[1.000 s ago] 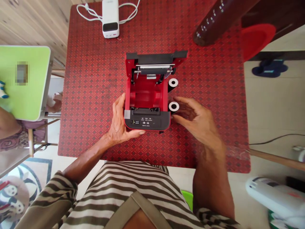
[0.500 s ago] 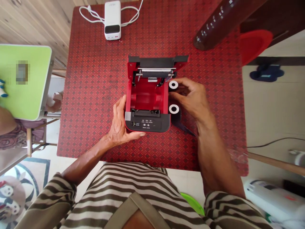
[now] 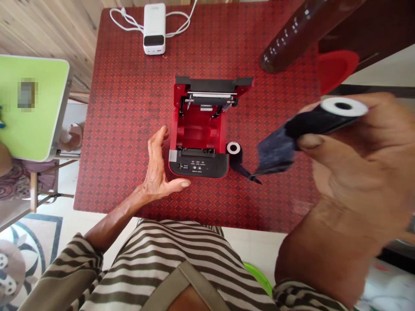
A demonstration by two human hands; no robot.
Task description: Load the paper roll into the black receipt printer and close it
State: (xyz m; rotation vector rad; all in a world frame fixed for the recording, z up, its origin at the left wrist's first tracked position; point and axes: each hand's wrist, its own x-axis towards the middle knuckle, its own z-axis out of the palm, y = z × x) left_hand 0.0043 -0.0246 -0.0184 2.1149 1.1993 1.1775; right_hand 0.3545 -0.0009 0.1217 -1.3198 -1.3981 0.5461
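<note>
Lifting away from its spot beside the printer since the earlier frame, a slim black roll of film with a white ring-shaped core end point(image 3: 313, 125) is now sitting high at the right, in the right hand point(image 3: 363, 172). That hand's thumb and fingers are closing round the roll, pinching it firmly. From it, a loose, dark, shiny strip of film point(image 3: 275, 151) is trailing left and down, narrowing into a twist by a second black roll with a white core end point(image 3: 235, 156), which is standing just right of the printer. At the left, the left hand point(image 3: 157, 179) is spreading its fingers and thumb wide, holding nothing, beside the near left corner of the red-and-black, box-shaped printer point(image 3: 201, 162), whose lid is standing open on the far side. All this is occupying a table covered in red with dark diamonds point(image 3: 126, 112). Farther off, a white power bank with a black band point(image 3: 154, 23) is lying far left, and a dark brown cylinder point(image 3: 288, 41) is leaning far right.
</note>
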